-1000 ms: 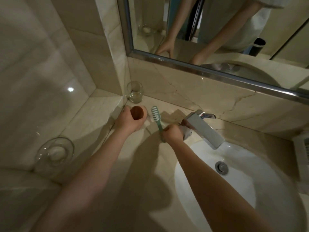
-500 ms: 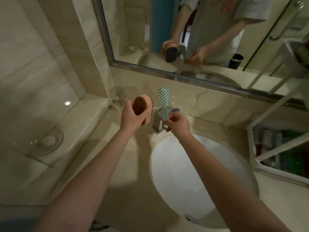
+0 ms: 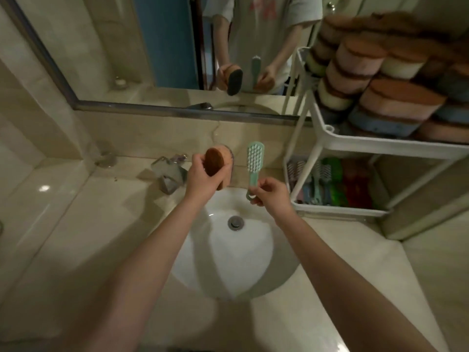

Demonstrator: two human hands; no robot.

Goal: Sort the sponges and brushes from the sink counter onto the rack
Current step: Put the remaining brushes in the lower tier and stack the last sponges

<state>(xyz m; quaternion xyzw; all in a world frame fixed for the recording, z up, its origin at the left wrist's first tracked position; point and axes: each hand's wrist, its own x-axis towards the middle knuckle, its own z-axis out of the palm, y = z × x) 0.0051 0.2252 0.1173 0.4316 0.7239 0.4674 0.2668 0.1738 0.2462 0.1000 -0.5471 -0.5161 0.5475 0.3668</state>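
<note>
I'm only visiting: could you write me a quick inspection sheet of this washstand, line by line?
Surface: pale stone counter around a white sink, faucet at the back.
Job's things: sponge and green brush, both held above the sink; rack at right, stacked sponges on its top shelf, brushes below.
Clutter: blurred glass by the back wall.
Hands: left hand grips the sponge; right hand pinches the brush handle, head up.
Cables: nothing seen.
Surroundings: mirror above the counter, reflecting the person.
</note>
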